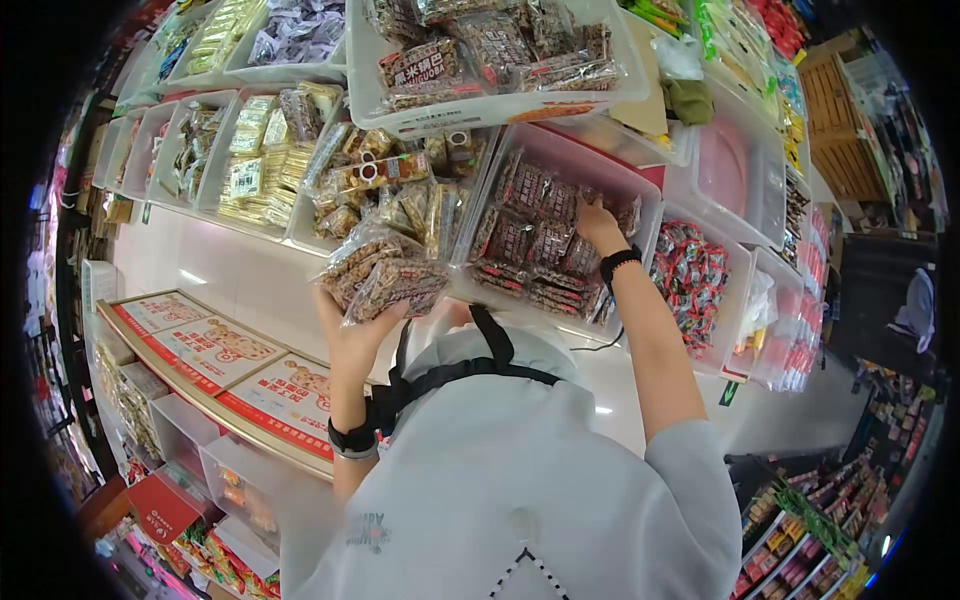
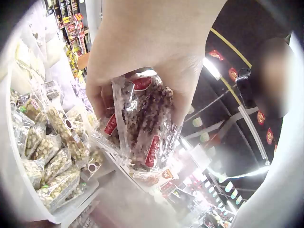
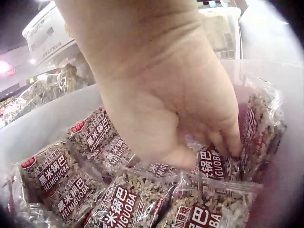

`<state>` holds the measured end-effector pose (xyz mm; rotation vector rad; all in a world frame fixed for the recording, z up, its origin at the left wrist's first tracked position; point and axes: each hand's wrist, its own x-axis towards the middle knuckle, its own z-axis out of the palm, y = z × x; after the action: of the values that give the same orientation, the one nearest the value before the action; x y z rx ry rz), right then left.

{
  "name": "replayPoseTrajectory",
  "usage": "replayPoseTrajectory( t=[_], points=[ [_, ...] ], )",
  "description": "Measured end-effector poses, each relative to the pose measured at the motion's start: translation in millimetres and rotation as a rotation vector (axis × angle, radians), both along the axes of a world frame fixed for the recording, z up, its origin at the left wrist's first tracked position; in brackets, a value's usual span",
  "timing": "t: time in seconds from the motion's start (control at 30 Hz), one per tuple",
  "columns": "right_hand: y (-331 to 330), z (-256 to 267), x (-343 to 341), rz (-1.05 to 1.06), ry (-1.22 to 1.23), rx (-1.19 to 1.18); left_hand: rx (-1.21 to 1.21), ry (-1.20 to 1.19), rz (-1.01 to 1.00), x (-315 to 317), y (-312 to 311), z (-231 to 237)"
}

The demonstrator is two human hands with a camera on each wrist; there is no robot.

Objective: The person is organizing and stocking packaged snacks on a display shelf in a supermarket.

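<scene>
My left hand (image 1: 352, 345) grips several clear-wrapped black rice cracker packets (image 1: 400, 288) in front of my body. Red labels show on these held packets (image 2: 147, 118) in the left wrist view, with fingers and thumb on opposite sides. My right hand (image 1: 602, 230) reaches down into a translucent bin (image 1: 652, 205) of the same kind of packets. Close up, its thumb and bent fingers pinch a packet (image 3: 213, 164) near the bin's far side; the hand covers part of it. Other packets (image 3: 66, 185) lie in rows below and left of this hand.
A raised tub (image 1: 630, 75) of similar packets stands beyond the bin. On the left is a bin of nut-coloured wrapped snacks (image 1: 370, 180); to the right, red-wrapped snacks (image 1: 690, 285). A low counter with printed panels (image 1: 225, 345) lies at left.
</scene>
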<state>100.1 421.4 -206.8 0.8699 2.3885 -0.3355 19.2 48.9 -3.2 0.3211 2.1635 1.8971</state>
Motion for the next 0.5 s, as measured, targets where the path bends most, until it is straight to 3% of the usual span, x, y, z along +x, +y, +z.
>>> replayPoseTrajectory(
  t=[0.2,0.3,0.33,0.4,0.47,0.5],
  points=[
    [11.5,-6.1,-6.1,0.083,-0.09,0.028,-0.007,-0.051,0.042,1.0,-8.3,-5.8],
    [12.8,-7.0,-3.8,0.071,-0.011,0.062,-0.016,-0.08,0.023,-0.7,-12.1,2.2],
    [-0.3,9.3,-20.6,0.106,0.01,0.056,-0.021,-0.061,0.058,-3.4,-17.2,2.8],
    [-34.9,91.4,-14.0,0.075,0.245,0.053,0.01,-0.083,-0.011,-4.5,-16.0,-0.9],
    [-75.5,159.0,-13.6,0.179,0.715,-0.239,0.045,-0.086,-0.03,-5.8,-7.9,4.2],
    [-92.9,184.6,-15.0,0.181,0.8,-0.399,0.056,-0.119,-0.065,-6.0,-5.0,6.0]
  ],
)
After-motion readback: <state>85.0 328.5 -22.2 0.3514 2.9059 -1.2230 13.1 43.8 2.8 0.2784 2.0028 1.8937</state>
